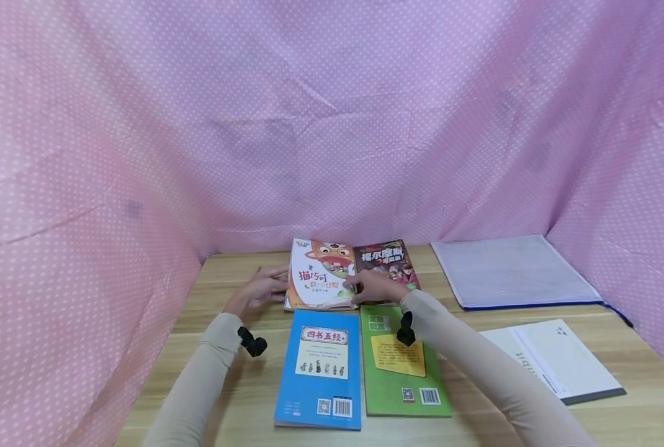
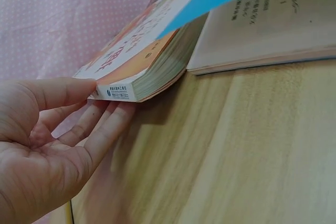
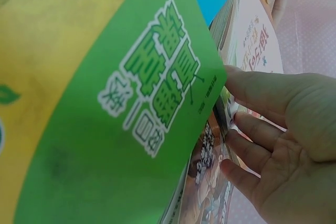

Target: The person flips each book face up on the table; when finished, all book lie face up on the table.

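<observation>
A white picture book with an orange cat on its cover lies at the back of the table. My left hand pinches its left edge; in the left wrist view the thumb is on the cover corner and the fingers lie underneath. My right hand holds the book's right edge, fingertips reaching onto the cover. Beside it, a dark comic-style book is partly hidden by the right hand. Nearer me lie a blue book and a green book, which fills much of the right wrist view.
On the right, a pale zippered pouch with a blue edge lies at the back. A white book with a dark spine is in front of it. A pink dotted cloth hangs around the wooden table.
</observation>
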Tool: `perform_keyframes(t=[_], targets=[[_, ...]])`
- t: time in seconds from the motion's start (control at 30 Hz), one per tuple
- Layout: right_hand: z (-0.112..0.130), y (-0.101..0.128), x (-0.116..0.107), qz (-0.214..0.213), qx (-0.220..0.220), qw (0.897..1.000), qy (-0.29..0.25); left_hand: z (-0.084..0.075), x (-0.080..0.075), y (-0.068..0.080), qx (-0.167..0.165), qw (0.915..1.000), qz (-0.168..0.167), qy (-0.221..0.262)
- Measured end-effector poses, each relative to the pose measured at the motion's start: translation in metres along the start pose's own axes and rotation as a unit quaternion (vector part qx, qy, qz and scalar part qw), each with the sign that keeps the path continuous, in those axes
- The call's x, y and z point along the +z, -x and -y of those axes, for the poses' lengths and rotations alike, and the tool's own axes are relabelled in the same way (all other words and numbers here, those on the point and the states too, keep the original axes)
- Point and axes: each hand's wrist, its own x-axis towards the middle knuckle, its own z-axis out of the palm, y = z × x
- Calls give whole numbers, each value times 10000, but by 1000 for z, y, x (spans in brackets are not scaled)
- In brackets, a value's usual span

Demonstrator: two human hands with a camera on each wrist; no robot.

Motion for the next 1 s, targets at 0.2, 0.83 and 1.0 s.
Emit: perform_keyframes(t=[0.2,0.83,1.0], targets=[[1,0,-1,25,91,9999,45,3,1,-3,-25,10000,-29,46],[2,0,0,-71,145,9997,194,3,4,-7,-124,9997,-183,-43],[2,1,0,-78,116,9997,207,1,6,-7,-147,9993,-264,-203]])
